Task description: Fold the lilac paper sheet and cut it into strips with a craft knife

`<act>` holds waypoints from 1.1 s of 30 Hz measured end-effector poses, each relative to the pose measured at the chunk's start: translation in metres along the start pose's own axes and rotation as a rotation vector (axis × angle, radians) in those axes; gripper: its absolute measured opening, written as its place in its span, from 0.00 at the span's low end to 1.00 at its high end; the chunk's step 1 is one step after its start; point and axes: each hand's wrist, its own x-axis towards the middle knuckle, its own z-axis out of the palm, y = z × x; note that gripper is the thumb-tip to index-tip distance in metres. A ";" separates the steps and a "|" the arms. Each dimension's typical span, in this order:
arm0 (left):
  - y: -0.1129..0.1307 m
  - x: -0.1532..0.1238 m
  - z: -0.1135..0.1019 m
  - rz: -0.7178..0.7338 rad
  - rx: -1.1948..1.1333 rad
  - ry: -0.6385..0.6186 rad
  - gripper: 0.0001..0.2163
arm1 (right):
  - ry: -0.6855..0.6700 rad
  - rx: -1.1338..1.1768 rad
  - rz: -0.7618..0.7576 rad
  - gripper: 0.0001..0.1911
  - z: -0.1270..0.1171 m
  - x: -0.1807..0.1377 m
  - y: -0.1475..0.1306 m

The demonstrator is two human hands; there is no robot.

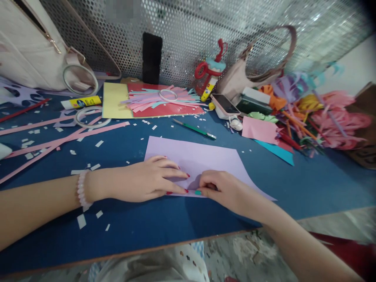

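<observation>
In the centre of the frame, a purple paper (202,152) lies on the desk (141,227). The left hand (143,179) rests flat on it, fingers apart; the right hand (226,190) curls at its lower edge, whether pinching I cannot tell.

The one camera is worn on the head. It looks forward and down at the fingers (170,185) from up above, quite near. It sees the lap (152,268) below them, and the blue table (141,225) and holey wall (182,39) past them.
</observation>
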 end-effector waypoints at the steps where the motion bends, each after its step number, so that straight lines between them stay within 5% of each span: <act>1: 0.000 0.000 0.000 0.003 0.001 0.000 0.17 | 0.004 0.005 0.003 0.09 0.000 0.000 0.000; 9: 0.001 0.000 -0.003 0.015 0.019 -0.026 0.19 | 0.043 0.144 0.044 0.07 0.004 -0.003 0.003; 23: 0.001 -0.001 -0.002 0.029 0.016 -0.027 0.18 | 0.053 -0.140 0.039 0.09 0.001 -0.006 -0.007; 28: 0.001 -0.001 -0.001 0.022 0.023 -0.020 0.18 | 0.300 -0.307 -0.192 0.05 0.017 -0.017 -0.013; 33: -0.002 -0.001 -0.002 0.020 -0.015 -0.032 0.19 | 0.460 -0.489 -0.414 0.13 0.039 -0.028 -0.015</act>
